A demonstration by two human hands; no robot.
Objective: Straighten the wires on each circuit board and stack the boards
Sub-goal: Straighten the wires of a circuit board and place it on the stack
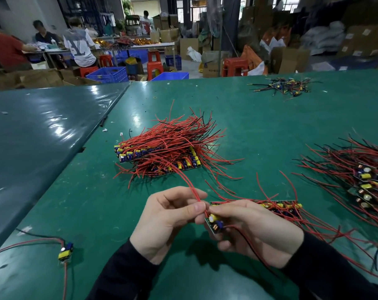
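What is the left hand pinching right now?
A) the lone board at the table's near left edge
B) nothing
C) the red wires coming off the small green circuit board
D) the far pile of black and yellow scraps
C: the left hand pinches the thin red wires just above the small green circuit board, which the right hand holds.

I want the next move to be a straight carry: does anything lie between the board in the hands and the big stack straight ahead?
Nothing visible does. The right hand holds the board and the left hand pinches its red wires. Only bare green table lies before the stack.
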